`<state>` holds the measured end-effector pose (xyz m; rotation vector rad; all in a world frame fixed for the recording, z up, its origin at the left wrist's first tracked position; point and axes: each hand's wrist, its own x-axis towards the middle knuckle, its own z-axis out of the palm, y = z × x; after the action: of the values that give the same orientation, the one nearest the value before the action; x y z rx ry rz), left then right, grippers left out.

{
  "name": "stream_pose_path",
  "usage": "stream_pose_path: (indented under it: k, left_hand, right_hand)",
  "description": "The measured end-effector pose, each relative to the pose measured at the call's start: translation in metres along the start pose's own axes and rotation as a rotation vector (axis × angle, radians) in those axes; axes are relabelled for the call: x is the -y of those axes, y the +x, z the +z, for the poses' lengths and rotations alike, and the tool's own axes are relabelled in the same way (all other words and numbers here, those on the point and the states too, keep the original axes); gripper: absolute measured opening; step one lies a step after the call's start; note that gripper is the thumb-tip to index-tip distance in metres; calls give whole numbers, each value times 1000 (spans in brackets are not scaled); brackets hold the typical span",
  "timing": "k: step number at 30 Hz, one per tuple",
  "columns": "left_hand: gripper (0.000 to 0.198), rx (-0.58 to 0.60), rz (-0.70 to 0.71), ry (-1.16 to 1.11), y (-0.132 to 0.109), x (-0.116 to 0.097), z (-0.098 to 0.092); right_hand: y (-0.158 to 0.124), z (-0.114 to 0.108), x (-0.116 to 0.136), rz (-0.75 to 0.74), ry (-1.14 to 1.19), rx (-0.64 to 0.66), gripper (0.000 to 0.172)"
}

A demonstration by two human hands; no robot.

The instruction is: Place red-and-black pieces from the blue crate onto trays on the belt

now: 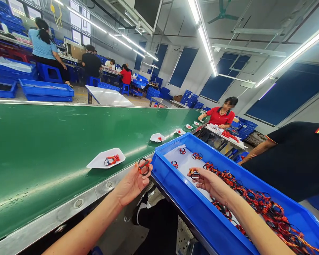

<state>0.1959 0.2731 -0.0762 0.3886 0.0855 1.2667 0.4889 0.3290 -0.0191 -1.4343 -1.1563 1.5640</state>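
Note:
My left hand (pixel 135 184) pinches a small looped bundle of black and orange cord (pixel 143 166), held up over the metal edge of the green belt. Inside the blue bin's near side, my right hand (pixel 208 181) has its fingers closed on another black and orange looped cord bundle (pixel 194 174). Many similar red, orange and black bundles (pixel 257 198) lie heaped in the blue bin (pixel 186 189), with a few loose ones on its white liner (pixel 172 156). Left of my left hand, a white paper tray (pixel 98 160) with a red cord bundle (pixel 112 160) rests on the belt.
Farther along the green belt (pixel 55 134), several white trays (pixel 154 137) carry small red pieces. A person in red (pixel 221 115) sits beside the belt's far end. At the right stands a person in black (pixel 295 159). Other people sit at benches at the back left.

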Motion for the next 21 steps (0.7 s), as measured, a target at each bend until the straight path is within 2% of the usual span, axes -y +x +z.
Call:
stream_pose_path:
  k: [5,8,11,13,14,15,16,19,21]
  left_hand:
    - [36,9,78,146,2,-3,-1]
    - [36,-62,185,320,12,-12,3]
    - [41,-226,415,739,41,-29,6]
    - [44,-368,593,1196,69,-40,4]
    - [45,-444,639,1441,84,-44,1]
    - [45,-511,627,1664,99,-48,-2]
    - [42,-544,601,1758,114,-50,-7]
    - [27,-575,513,1884,150,-50,-20]
    - [20,-563,474,1930,165,-48,-26]
  right_hand:
    - [-2,1,0,-2,-18,6,19]
    - [-2,1,0,-7,-31,4,19]
    - [-2,1,1,-16,-53,15,20]
    - [-2,1,1,-19,-68,22,20]
    - [-2,2,2,-20,-70,20,20]
    - [-2,2,2,-22,-69,15,20]
    - [-2,2,3,-22,-68,12,20]
    - [-4,3,5,-30,-71,3,19]
    - [-5,3,7,-43,-69,0,18]
